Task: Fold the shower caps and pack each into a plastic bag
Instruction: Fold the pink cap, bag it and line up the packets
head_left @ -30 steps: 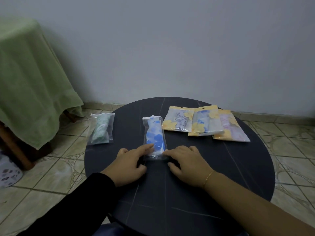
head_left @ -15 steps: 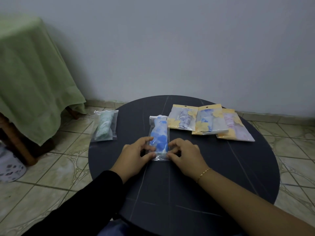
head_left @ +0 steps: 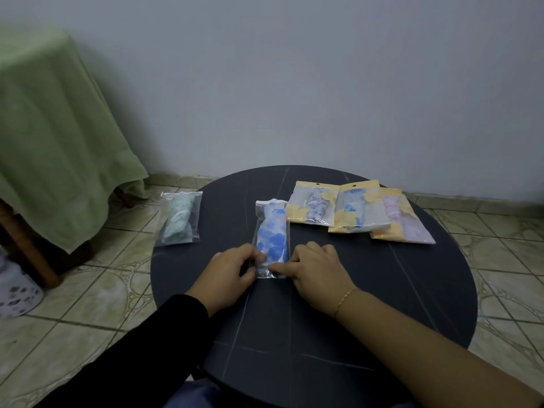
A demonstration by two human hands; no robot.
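A clear plastic bag [head_left: 272, 234] with a folded blue-and-white shower cap inside lies lengthwise in the middle of the round dark table [head_left: 368, 304]. My left hand [head_left: 228, 273] pinches the bag's near left corner. My right hand [head_left: 316, 269] presses fingertips on the bag's near edge from the right. Another clear bag holding a green-white cap [head_left: 180, 217] rests at the table's far left rim, partly overhanging.
Three yellow-edged packets [head_left: 357, 212] with folded caps overlap at the table's far right. A green cloth covers furniture [head_left: 50, 136] on the left. A patterned white container [head_left: 14, 290] stands on the tiled floor. A grey wall rises close behind the table.
Both hands drew closer onto the blue cap's bag: fingers went from lying flat beside its near end to pinching and pressing that end. The view shifted a little.
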